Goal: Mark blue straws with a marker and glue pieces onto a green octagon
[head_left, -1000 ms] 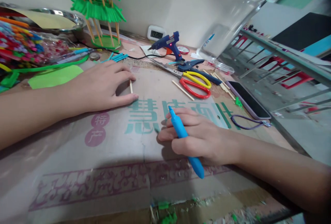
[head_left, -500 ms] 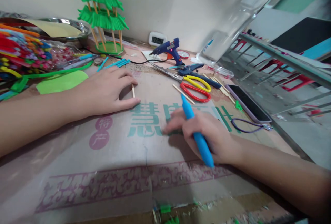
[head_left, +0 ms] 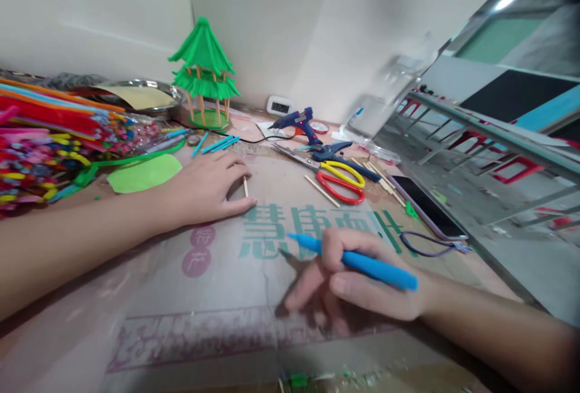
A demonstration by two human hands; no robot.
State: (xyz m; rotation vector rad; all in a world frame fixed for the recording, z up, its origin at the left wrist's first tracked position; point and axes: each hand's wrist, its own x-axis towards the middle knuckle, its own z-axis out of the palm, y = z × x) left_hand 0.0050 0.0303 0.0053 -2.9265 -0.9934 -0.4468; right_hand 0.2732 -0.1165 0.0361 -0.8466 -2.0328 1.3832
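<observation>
My right hand (head_left: 357,281) grips a blue craft knife (head_left: 362,261) that lies nearly level, its tip pointing left over the printed cardboard sheet (head_left: 212,296). My left hand (head_left: 206,190) rests flat on the cardboard, its fingertips touching a short wooden stick (head_left: 245,186). Another loose stick (head_left: 321,191) lies further right, beside the red-and-yellow scissors (head_left: 339,178).
A green paper pagoda model (head_left: 205,72) stands at the back by the wall. A blue glue gun (head_left: 296,124), blue pliers (head_left: 333,151), a phone (head_left: 423,202), a green paper cutout (head_left: 145,173), a metal bowl (head_left: 136,94) and several coloured pipe cleaners (head_left: 45,133) lie around.
My right hand has drawn back toward me and tipped the blue knife from upright to nearly level. The view has tilted up. My left hand has stayed on the stick.
</observation>
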